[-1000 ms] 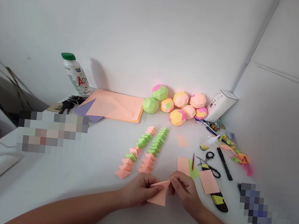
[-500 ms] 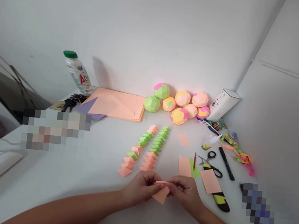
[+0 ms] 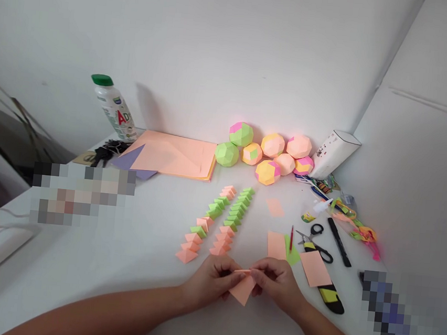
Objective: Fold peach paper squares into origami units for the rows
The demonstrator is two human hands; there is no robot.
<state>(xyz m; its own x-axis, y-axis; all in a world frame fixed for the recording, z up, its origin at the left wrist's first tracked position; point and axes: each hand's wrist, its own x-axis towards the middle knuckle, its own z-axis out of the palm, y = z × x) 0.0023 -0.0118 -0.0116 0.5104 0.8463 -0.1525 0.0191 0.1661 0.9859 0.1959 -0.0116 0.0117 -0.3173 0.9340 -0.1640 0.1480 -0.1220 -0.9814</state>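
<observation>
A small peach paper piece (image 3: 242,291) is pinched between both hands near the table's front edge, its top edge folded over and a corner pointing down. My left hand (image 3: 212,279) grips its left side, thumb lying across the front. On the right side, my right hand (image 3: 277,286) presses the fold between thumb and fingers. Just beyond my hands, two rows of folded paper units stand on the table: a left row (image 3: 206,224) and a right row (image 3: 234,221), both peach and green. Past my right hand lies a peach paper sheet (image 3: 277,246) beside a green scrap (image 3: 293,252) with a red pen (image 3: 291,239).
Paper balls (image 3: 268,172) sit against the wall, left of a white container (image 3: 334,154). Scissors (image 3: 315,234), a box cutter (image 3: 331,299) under a peach paper (image 3: 315,268), a black marker (image 3: 338,242) and a glue bottle (image 3: 316,210) lie right. Stacked paper (image 3: 173,155) and a bottle (image 3: 114,107) stand back left.
My right thumb has shifted slightly up and left along the fold of the peach paper. Both hands keep hold of it, and the objects on the table stay put.
</observation>
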